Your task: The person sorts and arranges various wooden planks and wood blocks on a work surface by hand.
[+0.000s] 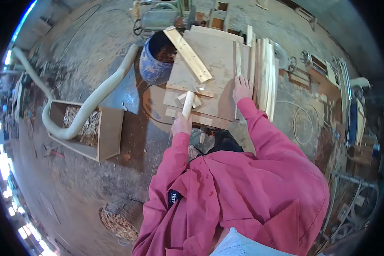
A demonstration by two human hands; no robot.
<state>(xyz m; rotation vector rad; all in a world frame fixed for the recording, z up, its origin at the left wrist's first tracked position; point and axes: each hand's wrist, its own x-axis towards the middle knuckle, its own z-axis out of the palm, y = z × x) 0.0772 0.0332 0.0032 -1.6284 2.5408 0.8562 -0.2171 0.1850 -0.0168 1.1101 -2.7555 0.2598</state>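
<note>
My left hand point(182, 125) is wrapped round the lower end of a pale round wooden piece point(188, 103), which points away from me over the near part of a wooden worktop point(217, 64). Small wood blocks point(196, 101) lie beside and under that piece. My right hand point(242, 88) rests with its fingers stretched forward at the worktop's right side, the fingertips at the near end of a thin wood strip point(238, 59). A flat board with small holes point(188, 54) lies slanted across the worktop's left part.
Left of the worktop stands a blue barrel point(154, 64). A thick hose point(102, 91) runs over a box of wood shavings point(109, 135). Long wooden strips point(266, 77) lie along the right side. A basket of wood chips point(121, 219) is at lower left, a machine point(160, 19) beyond the barrel.
</note>
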